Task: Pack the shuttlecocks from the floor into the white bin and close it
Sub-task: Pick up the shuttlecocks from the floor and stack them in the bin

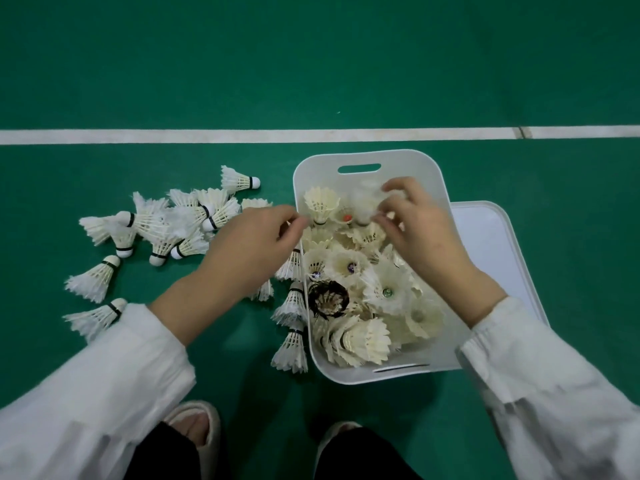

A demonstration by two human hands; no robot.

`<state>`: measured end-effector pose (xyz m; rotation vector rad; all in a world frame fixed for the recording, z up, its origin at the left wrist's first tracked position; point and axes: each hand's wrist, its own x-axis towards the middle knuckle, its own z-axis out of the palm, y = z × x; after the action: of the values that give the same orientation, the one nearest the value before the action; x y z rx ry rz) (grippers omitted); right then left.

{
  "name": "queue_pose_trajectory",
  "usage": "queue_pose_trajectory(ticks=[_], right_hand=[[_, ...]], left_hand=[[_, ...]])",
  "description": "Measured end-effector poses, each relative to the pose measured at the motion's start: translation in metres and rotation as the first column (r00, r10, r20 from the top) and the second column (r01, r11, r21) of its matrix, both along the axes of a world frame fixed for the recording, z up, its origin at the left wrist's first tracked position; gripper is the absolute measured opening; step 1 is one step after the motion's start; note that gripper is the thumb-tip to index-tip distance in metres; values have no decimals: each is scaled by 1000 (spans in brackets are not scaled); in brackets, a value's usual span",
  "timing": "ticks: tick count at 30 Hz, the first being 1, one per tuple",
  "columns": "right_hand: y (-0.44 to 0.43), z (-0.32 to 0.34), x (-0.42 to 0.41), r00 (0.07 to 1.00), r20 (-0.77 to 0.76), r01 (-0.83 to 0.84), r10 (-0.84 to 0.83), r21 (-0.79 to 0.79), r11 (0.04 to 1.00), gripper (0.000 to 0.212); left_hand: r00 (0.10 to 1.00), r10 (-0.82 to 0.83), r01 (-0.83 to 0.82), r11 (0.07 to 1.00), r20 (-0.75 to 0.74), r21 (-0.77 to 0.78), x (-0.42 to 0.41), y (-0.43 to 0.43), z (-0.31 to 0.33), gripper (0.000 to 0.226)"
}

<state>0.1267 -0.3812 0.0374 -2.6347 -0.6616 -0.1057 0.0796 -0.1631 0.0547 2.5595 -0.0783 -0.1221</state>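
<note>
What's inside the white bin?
Lots of white shuttlecocks, plus one dark-feathered shuttlecock. The right hand holds a blurry shuttlecock there and hides some. The white bin's bottom is buried, unseen.

The shuttlecock [363, 202] pinched by the right hand [420, 230] is blurred; the white bin [367, 157] hides part of the lid [485, 244].

Both arms out, sleeves at the wrists. Left hand [256, 240] palm down at the white bin's [408, 161] left rim, fingers curled; can't tell if it's holding anything. Right hand [419, 230] over the bin's far half, pinching a blurred shuttlecock [363, 199].
</note>
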Motion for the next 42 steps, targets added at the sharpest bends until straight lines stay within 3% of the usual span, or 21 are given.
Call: queue_pose_trajectory(ticks=[3,6,12,15,18,23,27,29,31,34,38,42], right_hand=[[-16,-24,18,986,-63,152,-157,-76,985,19],[-12,-55,29,976,-145,130,-161,-203,971,22],[2,-97,31,936,-276,64,-218,-474,878,12],[5,-80,29,934,-268,69,-235,-510,858,23],[18,-41,20,972,-182,53,-148,-444,894,29],[82,14,-20,965,-200,-215,169,-234,948,27],[142,-3,-40,873,-202,-487,444,-324,811,23],[169,-25,-41,836,-280,-547,471,-365,754,19],[193,-45,-39,835,-324,-544,445,-368,754,20],[226,-68,-28,875,-346,-451,339,-326,831,26],[250,-94,1,913,-401,-198,72,-281,939,36],[254,-113,26,871,-439,82,-222,-316,945,38]], left_hand=[[995,-95,98,986,-29,138,1,15,0,27],[966,-223,253,924,-131,286,-5,30,-4,26],[843,-356,524,712,-402,468,-16,60,-9,28],[810,-365,578,632,-459,517,-19,75,-2,31],[808,-385,586,608,-446,536,-20,95,6,31],[853,-333,514,670,-402,536,-33,130,-4,29],[896,-193,383,790,-399,478,-51,154,-28,29],[914,-123,303,840,-386,451,-58,167,-40,29],[934,-51,210,879,-353,428,-63,181,-53,27],[946,76,52,924,-316,379,-60,198,-68,27],[953,186,-121,958,-239,260,-35,203,-91,25],[959,232,-203,964,-164,173,-4,186,-116,29]])
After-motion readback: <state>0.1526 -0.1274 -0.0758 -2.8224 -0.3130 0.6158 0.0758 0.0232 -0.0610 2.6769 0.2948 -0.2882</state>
